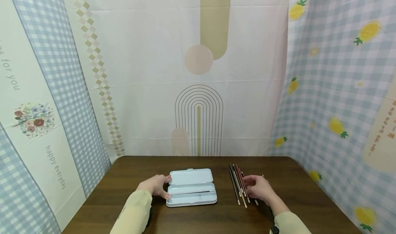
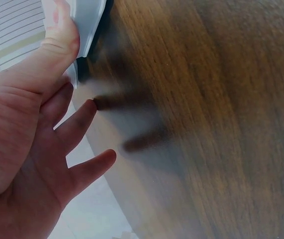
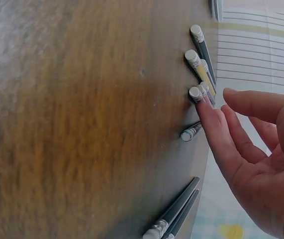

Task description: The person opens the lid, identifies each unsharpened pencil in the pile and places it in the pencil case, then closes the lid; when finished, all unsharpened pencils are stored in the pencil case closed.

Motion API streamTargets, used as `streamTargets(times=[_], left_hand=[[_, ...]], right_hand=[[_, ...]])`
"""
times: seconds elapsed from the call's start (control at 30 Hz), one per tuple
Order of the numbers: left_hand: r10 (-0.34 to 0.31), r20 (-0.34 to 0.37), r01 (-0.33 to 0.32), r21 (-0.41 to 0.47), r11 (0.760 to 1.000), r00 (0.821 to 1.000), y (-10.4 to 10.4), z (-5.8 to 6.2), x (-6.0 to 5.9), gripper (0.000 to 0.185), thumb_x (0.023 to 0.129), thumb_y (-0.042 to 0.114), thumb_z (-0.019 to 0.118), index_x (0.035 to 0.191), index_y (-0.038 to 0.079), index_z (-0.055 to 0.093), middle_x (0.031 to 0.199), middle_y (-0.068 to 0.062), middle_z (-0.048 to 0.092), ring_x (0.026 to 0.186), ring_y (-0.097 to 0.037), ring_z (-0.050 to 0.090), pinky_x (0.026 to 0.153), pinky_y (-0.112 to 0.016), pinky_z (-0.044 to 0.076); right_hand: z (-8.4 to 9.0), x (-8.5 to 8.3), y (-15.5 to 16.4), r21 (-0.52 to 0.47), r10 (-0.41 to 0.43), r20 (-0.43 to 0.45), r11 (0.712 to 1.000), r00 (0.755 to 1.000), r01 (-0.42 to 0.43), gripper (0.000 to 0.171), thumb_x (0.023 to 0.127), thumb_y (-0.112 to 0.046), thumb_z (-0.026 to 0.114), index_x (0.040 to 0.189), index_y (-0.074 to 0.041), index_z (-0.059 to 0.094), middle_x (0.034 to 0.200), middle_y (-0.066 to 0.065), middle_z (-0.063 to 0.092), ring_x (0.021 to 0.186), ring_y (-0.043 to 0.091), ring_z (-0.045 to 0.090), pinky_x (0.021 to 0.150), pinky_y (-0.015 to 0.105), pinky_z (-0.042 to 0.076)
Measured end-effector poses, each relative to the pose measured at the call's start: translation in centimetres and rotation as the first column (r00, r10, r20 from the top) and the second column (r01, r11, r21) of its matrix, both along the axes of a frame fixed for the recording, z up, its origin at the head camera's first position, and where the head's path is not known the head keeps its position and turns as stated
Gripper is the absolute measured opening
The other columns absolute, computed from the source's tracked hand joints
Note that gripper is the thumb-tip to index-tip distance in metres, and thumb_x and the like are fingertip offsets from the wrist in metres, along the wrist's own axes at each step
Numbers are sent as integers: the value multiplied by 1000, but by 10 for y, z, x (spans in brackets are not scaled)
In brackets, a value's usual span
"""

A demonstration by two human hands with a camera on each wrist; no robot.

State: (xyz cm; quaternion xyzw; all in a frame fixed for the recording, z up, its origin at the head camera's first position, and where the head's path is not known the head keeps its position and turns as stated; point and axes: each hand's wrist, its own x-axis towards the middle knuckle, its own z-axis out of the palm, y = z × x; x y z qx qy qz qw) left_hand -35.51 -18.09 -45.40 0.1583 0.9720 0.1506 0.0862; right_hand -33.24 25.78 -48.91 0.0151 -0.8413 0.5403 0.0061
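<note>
A pale blue pencil case (image 1: 191, 187) lies open on the dark wooden table (image 1: 117, 199), its lid folded back. My left hand (image 1: 164, 187) rests at the case's left end. In the left wrist view the thumb (image 2: 62, 35) touches the case's edge (image 2: 89, 22) and the other fingers are spread straight above the wood. Several pencils (image 1: 238, 184) lie side by side right of the case. My right hand (image 1: 250, 184) hovers over them with straight fingers. In the right wrist view one fingertip (image 3: 204, 107) touches an eraser-tipped pencil (image 3: 196, 93).
Printed cloth backdrops (image 1: 198, 72) hang close behind and on both sides of the table. More eraser ends (image 3: 194, 57) and two dark pencils (image 3: 174, 211) lie near the right hand. Bare wood (image 1: 294, 192) stretches right of the pencils.
</note>
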Motion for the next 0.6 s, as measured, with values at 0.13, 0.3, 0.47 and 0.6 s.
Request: streamTargets(times=[0.13,0.3,0.47,0.6], left_hand=[[4,2,-4,1,1000,1000,1,1,1,80,77,27,97,145,1,65,156,-11,59,146,-41,50,120,-57,40],[4,0,-4,0,1000,1000,0,1,1,81,76,27,97,146,1,65,156,-10,59,146,-40,51,120,-57,40],[4,1,-4,3,1000,1000,-1,-1,0,81,76,28,97,146,1,65,156,-10,59,146,-40,50,120,-56,40],[6,0,-6,3,1000,1000,-1,-1,-1,80,76,27,97,145,1,65,156,-10,59,146,-40,50,120,-56,40]], right_hand=[[-2,-2,0,124,3,-57,992,998,4,49,74,13,79,122,4,73,109,16,75,90,25,70,67,37,61],[-4,-4,0,272,7,-66,962,998,11,55,69,9,86,122,-2,76,106,10,76,93,24,71,69,36,59],[-3,-4,-2,352,16,-75,936,997,11,59,65,8,87,122,-4,76,103,7,75,91,21,69,70,38,58],[-3,-4,-4,373,16,-88,928,996,18,58,64,7,88,120,-4,76,101,6,75,89,21,70,71,40,58]])
